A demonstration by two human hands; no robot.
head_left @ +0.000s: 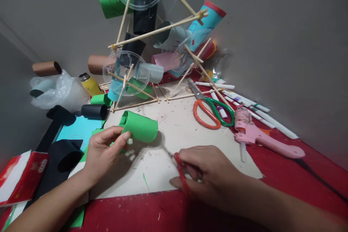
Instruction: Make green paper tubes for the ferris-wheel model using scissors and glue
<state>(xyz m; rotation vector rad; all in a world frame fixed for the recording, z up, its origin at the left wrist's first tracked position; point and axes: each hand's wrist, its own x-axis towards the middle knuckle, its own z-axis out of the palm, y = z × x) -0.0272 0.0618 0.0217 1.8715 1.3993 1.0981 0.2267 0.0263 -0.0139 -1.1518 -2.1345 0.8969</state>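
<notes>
My left hand (104, 152) pinches the left rim of a green paper tube (141, 127), which it holds tilted above a pale board (174, 116). Fingers of my right hand (203, 166) are closed around the red handles of small scissors (179, 168). Their blades point up and left at the tube's lower right side, apart from it and blurred. Behind both hands stands a frame of wooden sticks (160, 30) bearing clear plastic lids and rolled paper tubes in several colours. Green scraps lie on the board.
Large scissors with orange and green handles (208, 116) lie at right, near a pink glue gun (252, 134) with its cord. White marker pens (252, 105) rest behind. Black paper (50, 174), blue paper (76, 130), a red packet (24, 177) and a yellow bottle (91, 85) are at left.
</notes>
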